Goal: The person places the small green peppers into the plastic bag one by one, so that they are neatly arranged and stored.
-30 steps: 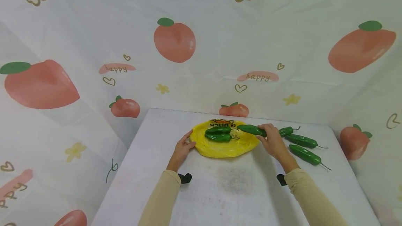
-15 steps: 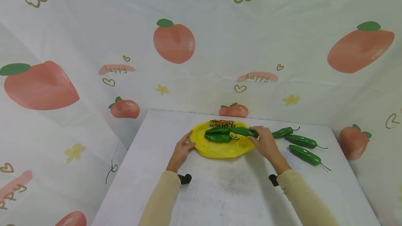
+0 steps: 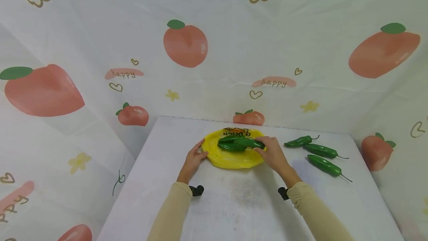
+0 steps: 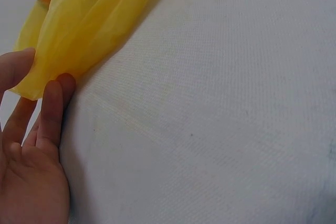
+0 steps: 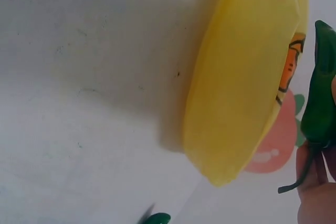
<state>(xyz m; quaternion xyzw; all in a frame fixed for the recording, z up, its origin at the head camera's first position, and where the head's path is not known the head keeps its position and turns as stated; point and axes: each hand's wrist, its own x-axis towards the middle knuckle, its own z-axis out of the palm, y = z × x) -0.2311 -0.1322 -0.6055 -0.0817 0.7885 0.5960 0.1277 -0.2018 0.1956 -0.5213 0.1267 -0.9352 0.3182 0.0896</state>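
A yellow plastic bag (image 3: 230, 162) with duck print and lettering lies spread like a shallow dish on the table. My left hand (image 3: 194, 158) pinches its left edge; in the left wrist view the thumb and fingers (image 4: 51, 111) meet the thin film. Over the dish's right half, my right hand (image 3: 273, 154) grips a green pepper (image 3: 249, 143) near its stem end. The right wrist view shows that pepper (image 5: 319, 95) above the bag, its stem hanging out past the fingers. Two more green peppers (image 3: 231, 147) lie inside the dish, partly covered by the held one.
Three green peppers with long stems lie right of the bag: one at the back (image 3: 297, 141), one in the middle (image 3: 321, 150), one nearer (image 3: 324, 165). A printed white cloth (image 3: 214, 96) backs the white table (image 3: 240, 211).
My right hand has carried the green pepper leftward, from the dish's right edge to over the peppers inside it. The left hand stays on the bag's left edge.
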